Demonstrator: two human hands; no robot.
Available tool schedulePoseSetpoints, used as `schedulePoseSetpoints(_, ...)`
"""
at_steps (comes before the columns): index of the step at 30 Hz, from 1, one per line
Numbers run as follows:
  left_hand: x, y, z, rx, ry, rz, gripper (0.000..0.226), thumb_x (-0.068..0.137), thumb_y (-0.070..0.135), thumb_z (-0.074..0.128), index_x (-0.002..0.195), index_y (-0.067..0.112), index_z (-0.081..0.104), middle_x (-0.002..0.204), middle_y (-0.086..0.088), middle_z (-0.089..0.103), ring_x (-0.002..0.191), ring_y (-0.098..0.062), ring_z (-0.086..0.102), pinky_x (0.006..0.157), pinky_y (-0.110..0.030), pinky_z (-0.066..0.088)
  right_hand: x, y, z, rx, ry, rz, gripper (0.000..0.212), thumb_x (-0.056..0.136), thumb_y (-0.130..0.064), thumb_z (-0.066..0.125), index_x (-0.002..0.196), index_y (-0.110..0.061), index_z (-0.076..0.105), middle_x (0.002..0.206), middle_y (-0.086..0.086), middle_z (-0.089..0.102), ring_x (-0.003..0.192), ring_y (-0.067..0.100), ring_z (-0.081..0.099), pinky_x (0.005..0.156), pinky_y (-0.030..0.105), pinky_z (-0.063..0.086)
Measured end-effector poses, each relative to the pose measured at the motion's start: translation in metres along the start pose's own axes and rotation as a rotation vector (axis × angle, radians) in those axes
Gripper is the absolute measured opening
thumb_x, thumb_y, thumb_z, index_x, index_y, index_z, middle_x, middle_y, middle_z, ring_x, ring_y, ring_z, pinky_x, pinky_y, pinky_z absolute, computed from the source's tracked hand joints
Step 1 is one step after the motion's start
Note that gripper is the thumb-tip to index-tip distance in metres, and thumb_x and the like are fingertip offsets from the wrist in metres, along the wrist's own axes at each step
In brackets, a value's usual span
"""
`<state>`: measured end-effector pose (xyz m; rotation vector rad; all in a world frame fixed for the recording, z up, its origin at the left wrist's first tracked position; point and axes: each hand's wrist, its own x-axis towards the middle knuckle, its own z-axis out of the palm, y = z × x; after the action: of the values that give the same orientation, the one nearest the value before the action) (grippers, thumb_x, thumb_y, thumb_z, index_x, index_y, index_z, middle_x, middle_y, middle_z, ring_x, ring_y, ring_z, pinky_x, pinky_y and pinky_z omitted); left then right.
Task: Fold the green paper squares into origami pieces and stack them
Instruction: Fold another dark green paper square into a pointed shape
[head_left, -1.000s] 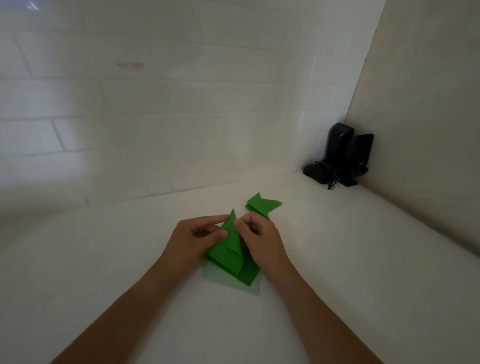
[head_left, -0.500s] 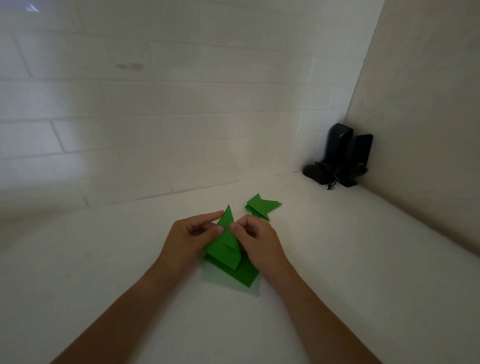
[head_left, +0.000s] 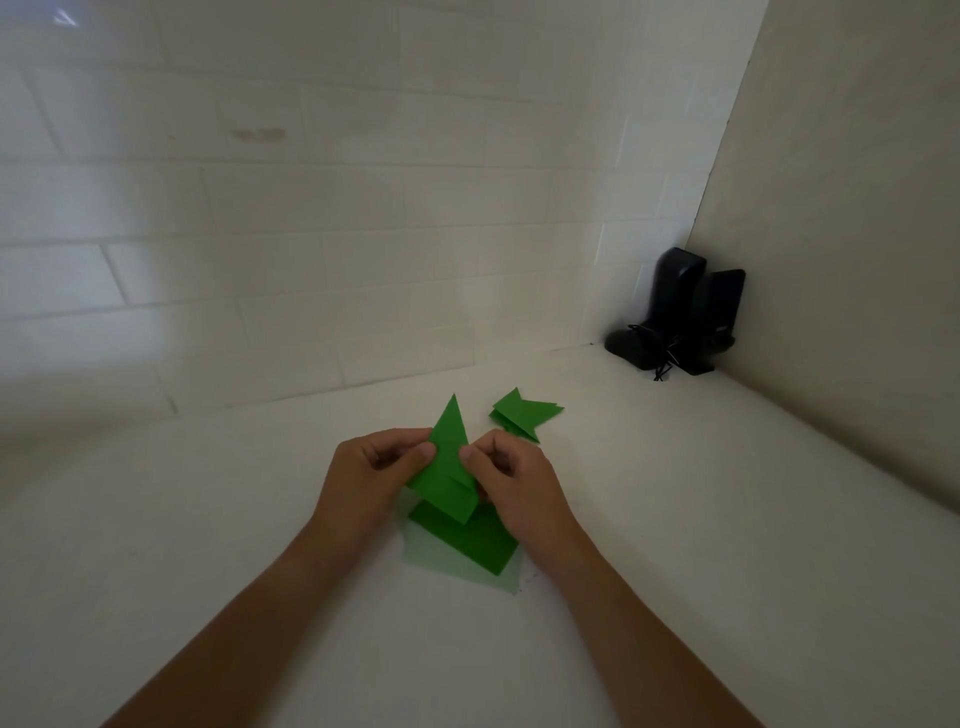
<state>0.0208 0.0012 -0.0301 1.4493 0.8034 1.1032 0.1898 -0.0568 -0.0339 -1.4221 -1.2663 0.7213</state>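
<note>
1. Paper for the task lies on a white table (head_left: 727, 519) that meets a tiled wall (head_left: 311, 234) behind and a plain wall (head_left: 857, 208) on the right.
2. Two black speakers (head_left: 685, 312) stand upright in the far right corner of the table, touching each other, with a thin cable in front of them.
3. Flat green squares (head_left: 467, 545) lie in a pile on the table, partly under the hands; a pale sheet shows under the pile at its near edge.
4. The left hand (head_left: 363, 478) has thumb and fingers curled, and its grip pinches the left edge of the folded piece (head_left: 449, 467).
5. The right hand (head_left: 519, 483) pinches the right edge of the same piece with curled fingers.
6. This piece is held above the pile, between both hands, with a sharp tip pointing away from the person.
7. A finished stack (head_left: 522, 415) of folded pieces lies on the table just behind the right hand, apart from it.
</note>
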Motion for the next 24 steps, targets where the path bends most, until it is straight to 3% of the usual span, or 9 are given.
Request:
schedulePoseSetpoints(10, 0.0006, -0.0003, -0.0016, 0.003, 0.037, -0.022, 0.019, 0.093, 0.005, 0.071, 0.11, 0.006, 0.079, 0.098, -0.009, 0.081, 0.093, -0.025, 0.078, 0.083, -0.026, 0.062, -0.0001, 0.0007, 0.0008, 0.007, 0.018, -0.007, 0.022, 0.102, -0.029, 0.066, 0.081, -0.02, 0.065, 0.073, -0.008, 0.069, 0.066, 0.002, 0.064, 0.062, 0.019, 0.051)
schedulePoseSetpoints(19, 0.0001, 0.0034, 0.0003, -0.041, 0.119, -0.051, 0.016, 0.091, 0.004, 0.073, 0.105, 0.006, 0.08, 0.093, -0.008, 0.081, 0.085, -0.02, 0.078, 0.07, -0.018, 0.059, 0.0012, 0.0041, 0.0017, -0.04, 0.026, -0.014, 0.018, 0.102, -0.027, 0.065, 0.088, -0.015, 0.069, 0.082, 0.001, 0.073, 0.064, 0.003, 0.063, 0.06, 0.019, 0.052)
schedulePoseSetpoints(24, 0.0006, 0.0026, 0.0001, -0.035, 0.132, -0.052, 0.015, 0.091, 0.004, 0.073, 0.104, 0.006, 0.08, 0.093, -0.009, 0.081, 0.086, -0.021, 0.078, 0.073, -0.02, 0.06, 0.0009, 0.0041, 0.0014, -0.041, 0.026, -0.015, 0.019, 0.102, -0.027, 0.065, 0.09, -0.012, 0.069, 0.083, 0.002, 0.073, 0.061, 0.0, 0.061, 0.059, 0.017, 0.05)
